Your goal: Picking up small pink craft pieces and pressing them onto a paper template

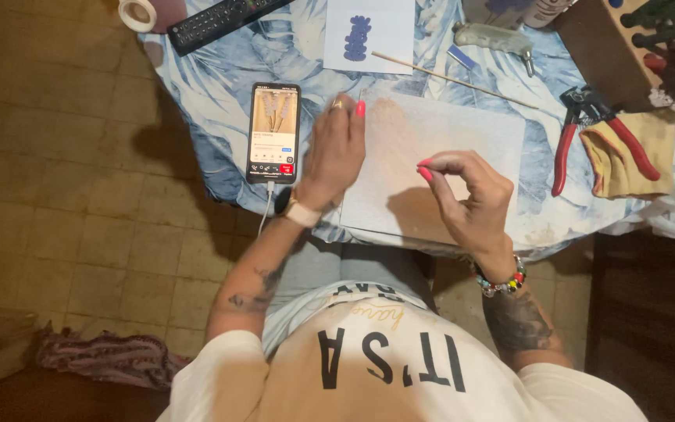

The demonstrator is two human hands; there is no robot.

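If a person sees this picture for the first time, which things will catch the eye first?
First, the two hands in the middle: the left hand lies flat on a pale board, and the right hand pinches its fingers above it. Next, the lit phone beside the left hand, and the red-handled pliers on a yellow cloth at the right.

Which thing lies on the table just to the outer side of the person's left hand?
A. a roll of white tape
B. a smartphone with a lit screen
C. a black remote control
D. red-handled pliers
B: the black smartphone with a lit screen lies beside the left hand, which rests flat on the pale rectangular board.
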